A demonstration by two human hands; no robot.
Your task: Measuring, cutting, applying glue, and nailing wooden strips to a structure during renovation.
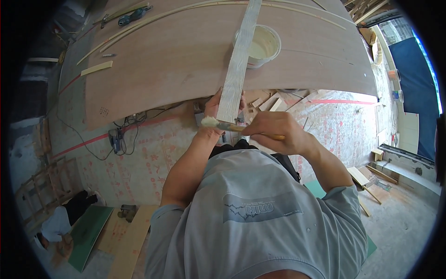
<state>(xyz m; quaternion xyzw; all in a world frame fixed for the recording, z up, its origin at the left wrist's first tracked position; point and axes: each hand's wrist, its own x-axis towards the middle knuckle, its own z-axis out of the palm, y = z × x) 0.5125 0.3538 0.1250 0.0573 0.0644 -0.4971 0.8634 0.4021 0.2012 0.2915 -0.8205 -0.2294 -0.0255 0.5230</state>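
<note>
A long narrow wooden strip (236,65), coated with streaky off-white paste, points away from me with its far end over the table. My left hand (213,106) is closed around the strip's near end from beneath, fingertips showing at its right edge. In my right hand (275,130) is a paintbrush (227,126), gripped by its handle. Its bristles, loaded with pale paste, are just below the strip's near end, close to my left wrist; whether they touch anything I cannot tell. The strip passes over the left side of a white bucket (279,45) of cream-coloured paste.
The bucket stands on a broad brown board table (158,83). Thin wood strips (186,10), a blue power tool (132,16) and a hammer (104,20) lie toward its back. Offcuts (271,102) and cables (134,122) are below its near edge. Another person (58,223) is at lower left beside a green board (91,237).
</note>
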